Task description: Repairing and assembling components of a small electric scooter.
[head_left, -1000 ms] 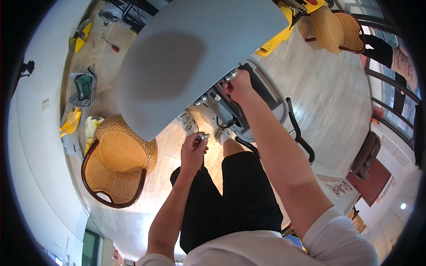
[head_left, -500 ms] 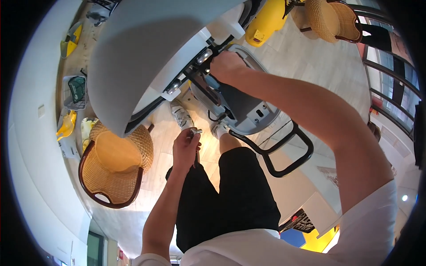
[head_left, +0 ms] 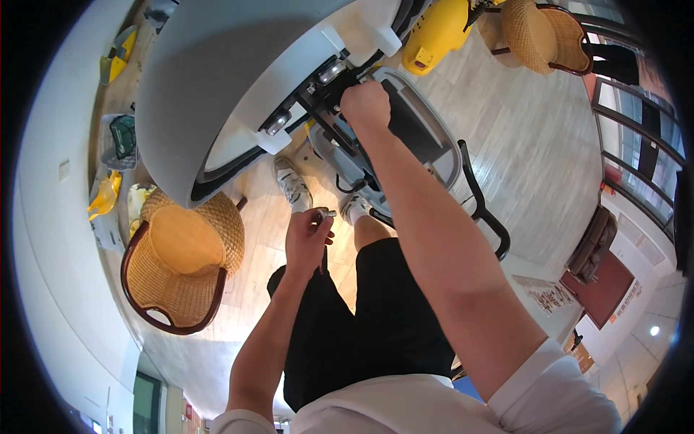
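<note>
Low in front of my legs, my left hand [head_left: 307,242] is closed around a small tool [head_left: 329,213]. Its shiny metal head sticks out by the thumb, and a dark, thin part hangs below the fist. My right hand [head_left: 366,108] reaches forward, fingers curled against the black metal mechanism [head_left: 322,112] under a large grey-and-white rounded housing [head_left: 224,94]; what those fingers hold is hidden. Two shiny metal cylinders sit on that mechanism, one of them a chrome cylinder [head_left: 332,71]. Beneath my right forearm lies a grey machine base [head_left: 448,159] with a black tubular handle [head_left: 481,195].
A wicker chair [head_left: 184,239] stands at my left, another wicker chair [head_left: 531,32] at the far right. Beside the housing is a yellow machine part [head_left: 434,40]. Along the left wall are a grey bin [head_left: 119,141] and yellow items. My shoes [head_left: 293,184] are close under the machine.
My right elbow has swung inward and down, and the right wrist has turned while the hand stays at the mechanism. My left hand keeps its grip on the small tool, nearly unmoved.
</note>
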Demonstrator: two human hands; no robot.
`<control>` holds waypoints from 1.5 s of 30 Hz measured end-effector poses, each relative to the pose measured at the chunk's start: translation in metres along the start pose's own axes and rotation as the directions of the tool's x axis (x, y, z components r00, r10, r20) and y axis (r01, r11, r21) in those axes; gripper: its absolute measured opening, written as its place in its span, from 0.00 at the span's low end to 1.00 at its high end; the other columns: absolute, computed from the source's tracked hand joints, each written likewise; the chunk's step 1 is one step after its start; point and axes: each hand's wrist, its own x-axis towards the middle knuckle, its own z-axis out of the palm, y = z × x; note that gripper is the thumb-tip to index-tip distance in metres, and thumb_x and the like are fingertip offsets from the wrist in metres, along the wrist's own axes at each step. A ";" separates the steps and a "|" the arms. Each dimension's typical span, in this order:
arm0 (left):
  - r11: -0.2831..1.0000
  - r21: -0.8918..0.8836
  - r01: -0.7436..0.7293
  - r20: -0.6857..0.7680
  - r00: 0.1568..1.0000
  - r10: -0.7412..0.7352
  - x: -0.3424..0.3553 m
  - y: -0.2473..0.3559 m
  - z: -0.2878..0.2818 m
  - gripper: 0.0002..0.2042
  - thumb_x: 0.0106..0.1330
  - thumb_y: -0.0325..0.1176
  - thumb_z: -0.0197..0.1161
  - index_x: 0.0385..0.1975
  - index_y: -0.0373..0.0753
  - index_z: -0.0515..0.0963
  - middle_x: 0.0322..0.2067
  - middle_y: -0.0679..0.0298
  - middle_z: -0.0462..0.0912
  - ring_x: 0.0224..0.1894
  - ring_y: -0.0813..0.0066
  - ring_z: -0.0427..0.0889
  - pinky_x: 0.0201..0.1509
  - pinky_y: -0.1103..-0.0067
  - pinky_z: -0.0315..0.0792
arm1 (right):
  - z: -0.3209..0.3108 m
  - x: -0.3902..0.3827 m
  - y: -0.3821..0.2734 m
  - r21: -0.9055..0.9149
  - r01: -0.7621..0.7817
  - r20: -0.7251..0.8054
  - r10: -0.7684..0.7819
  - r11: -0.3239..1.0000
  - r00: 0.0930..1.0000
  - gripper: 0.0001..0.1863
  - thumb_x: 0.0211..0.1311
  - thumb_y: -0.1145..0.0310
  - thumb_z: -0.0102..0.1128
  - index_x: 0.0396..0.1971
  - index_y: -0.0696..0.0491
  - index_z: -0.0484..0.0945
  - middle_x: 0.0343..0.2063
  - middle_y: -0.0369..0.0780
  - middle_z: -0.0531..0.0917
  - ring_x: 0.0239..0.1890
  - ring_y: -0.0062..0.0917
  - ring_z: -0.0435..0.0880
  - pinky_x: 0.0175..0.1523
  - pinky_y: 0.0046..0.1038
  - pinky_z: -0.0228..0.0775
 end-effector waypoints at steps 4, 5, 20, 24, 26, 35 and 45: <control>0.998 -0.058 -0.014 -0.005 1.000 0.014 -0.001 -0.004 -0.002 0.09 0.68 0.30 0.58 0.45 0.34 0.77 0.25 0.69 0.78 0.25 0.83 0.76 0.28 0.85 0.67 | 0.000 0.004 0.001 0.508 -0.318 0.228 0.231 0.800 0.946 0.12 0.59 0.67 0.53 0.31 0.59 0.83 0.34 0.51 0.85 0.33 0.39 0.87 0.40 0.34 0.79; 0.998 -0.059 -0.023 -0.008 1.000 0.023 -0.003 -0.004 -0.006 0.09 0.68 0.30 0.58 0.44 0.34 0.77 0.25 0.69 0.78 0.25 0.84 0.75 0.27 0.85 0.66 | -0.003 0.000 0.002 0.379 -0.218 0.228 0.137 0.899 0.964 0.12 0.60 0.67 0.53 0.32 0.59 0.82 0.33 0.50 0.85 0.32 0.39 0.87 0.39 0.34 0.79; 1.000 -0.001 0.024 -0.019 1.000 -0.024 -0.012 -0.008 -0.014 0.11 0.67 0.32 0.59 0.43 0.32 0.75 0.27 0.65 0.78 0.26 0.80 0.77 0.28 0.82 0.70 | -0.022 0.024 0.007 -0.614 0.772 0.556 -0.605 0.164 0.570 0.13 0.62 0.63 0.52 0.34 0.50 0.86 0.34 0.40 0.86 0.41 0.34 0.85 0.40 0.38 0.78; 0.999 -0.045 -0.001 -0.001 1.000 0.001 -0.011 -0.010 -0.011 0.12 0.66 0.32 0.60 0.43 0.30 0.73 0.29 0.62 0.79 0.28 0.76 0.80 0.32 0.80 0.76 | -0.021 0.008 0.013 -0.586 0.757 0.486 -0.623 0.289 0.614 0.12 0.61 0.63 0.54 0.34 0.49 0.87 0.35 0.38 0.87 0.42 0.33 0.85 0.41 0.36 0.79; 0.999 -0.033 -0.024 -0.003 1.000 0.024 -0.010 -0.008 -0.011 0.13 0.66 0.32 0.60 0.44 0.30 0.73 0.30 0.62 0.79 0.29 0.76 0.81 0.33 0.80 0.76 | -0.021 0.007 0.015 -0.583 0.741 0.451 -0.625 0.333 0.636 0.12 0.61 0.63 0.54 0.33 0.49 0.87 0.35 0.37 0.87 0.42 0.33 0.86 0.41 0.35 0.79; 0.988 -0.153 -0.031 0.005 0.999 0.032 -0.017 0.019 -0.013 0.14 0.64 0.31 0.63 0.45 0.29 0.73 0.36 0.59 0.79 0.34 0.74 0.82 0.37 0.79 0.78 | -0.017 -0.003 0.017 -0.441 0.528 0.206 -0.491 0.726 0.846 0.11 0.60 0.67 0.53 0.31 0.52 0.85 0.36 0.43 0.86 0.42 0.38 0.85 0.44 0.37 0.78; 0.789 -0.612 -0.061 0.083 0.987 0.141 0.005 0.093 0.029 0.07 0.66 0.27 0.61 0.39 0.33 0.72 0.40 0.59 0.77 0.47 0.69 0.80 0.49 0.68 0.80 | -0.055 -0.059 0.104 0.506 0.306 0.567 -0.578 0.806 0.586 0.16 0.64 0.57 0.58 0.37 0.56 0.77 0.23 0.43 0.82 0.29 0.27 0.82 0.37 0.30 0.74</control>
